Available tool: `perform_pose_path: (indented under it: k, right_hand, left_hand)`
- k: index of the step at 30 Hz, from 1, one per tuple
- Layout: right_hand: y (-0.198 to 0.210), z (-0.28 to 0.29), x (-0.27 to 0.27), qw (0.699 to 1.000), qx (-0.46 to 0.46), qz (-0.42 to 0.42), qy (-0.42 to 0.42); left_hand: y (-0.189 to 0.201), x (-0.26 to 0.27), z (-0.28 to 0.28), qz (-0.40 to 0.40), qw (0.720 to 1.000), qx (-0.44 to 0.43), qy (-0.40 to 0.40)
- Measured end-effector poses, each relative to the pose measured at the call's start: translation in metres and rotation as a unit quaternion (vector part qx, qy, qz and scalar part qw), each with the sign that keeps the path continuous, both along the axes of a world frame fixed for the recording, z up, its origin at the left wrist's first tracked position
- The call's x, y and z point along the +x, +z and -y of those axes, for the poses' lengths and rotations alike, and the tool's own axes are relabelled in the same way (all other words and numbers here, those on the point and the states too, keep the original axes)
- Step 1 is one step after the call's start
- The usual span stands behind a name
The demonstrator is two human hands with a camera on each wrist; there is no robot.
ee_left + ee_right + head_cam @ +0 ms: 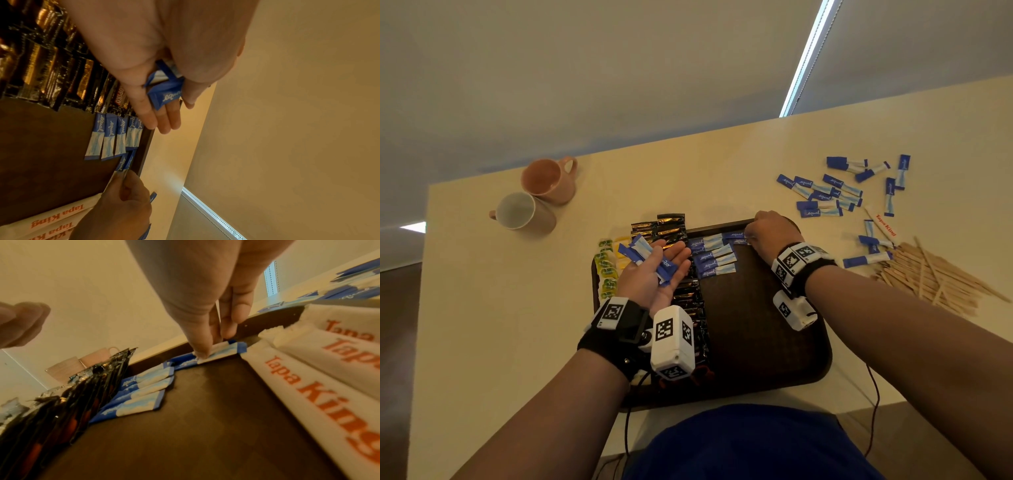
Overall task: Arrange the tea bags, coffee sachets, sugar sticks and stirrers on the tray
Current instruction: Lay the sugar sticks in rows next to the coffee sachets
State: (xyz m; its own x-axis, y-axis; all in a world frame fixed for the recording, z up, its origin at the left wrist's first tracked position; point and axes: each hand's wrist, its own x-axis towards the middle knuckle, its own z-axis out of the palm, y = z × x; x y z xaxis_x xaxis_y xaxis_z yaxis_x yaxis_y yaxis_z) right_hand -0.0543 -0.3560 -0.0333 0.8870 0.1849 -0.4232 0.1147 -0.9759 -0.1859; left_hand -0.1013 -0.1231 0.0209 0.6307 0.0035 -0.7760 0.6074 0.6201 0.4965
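A dark brown tray (756,325) lies before me. Along its left side stand yellow-green tea bags (607,270) and a column of black coffee sachets (690,298). Next to these lies a row of blue-and-white sugar sticks (714,262). My left hand (667,263) hovers palm up over the sachets, fingers straight, its thumb pinning a bundle of sugar sticks (635,250) (164,95). At the tray's far edge, the thumb and fingers of my right hand (751,236) (211,345) pinch the white end of one sugar stick (220,348) lying on the tray.
Loose sugar sticks (825,195) are scattered on the table at the far right. A heap of wooden stirrers (935,274) lies right of the tray. White "Tapa King" paper packets (308,369) lie by my right wrist. Two mugs (548,180) stand far left. A cable (873,394) hangs at the front.
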Motion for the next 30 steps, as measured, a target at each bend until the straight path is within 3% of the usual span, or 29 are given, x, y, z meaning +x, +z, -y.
perform_pose_path:
  k: [2, 8, 18, 23, 30]
  right_hand:
    - [0.003, -0.003, -0.003, 1.000, 0.024, 0.013, 0.010]
    - [-0.001, -0.030, -0.016, 0.987, 0.056, 0.010, 0.150]
    - [-0.012, -0.039, -0.028, 0.989, 0.056, 0.031, 0.134]
    - [-0.017, -0.042, -0.025, 0.990, 0.061, -0.012, 0.126]
    - [-0.016, -0.041, -0.021, 0.987, 0.056, 0.062, 0.135]
  left_hand:
    - [0.000, 0.000, 0.000, 0.001, 1.000, -0.001, 0.003]
    - [0.002, -0.002, 0.001, 0.000, 1.000, 0.007, -0.001]
    - [0.007, -0.005, -0.005, 0.003, 1.000, -0.003, 0.008]
    - [0.008, -0.006, -0.004, 0.003, 1.000, -0.004, 0.009]
    - [0.009, -0.007, -0.006, 0.001, 1.000, -0.003, 0.012]
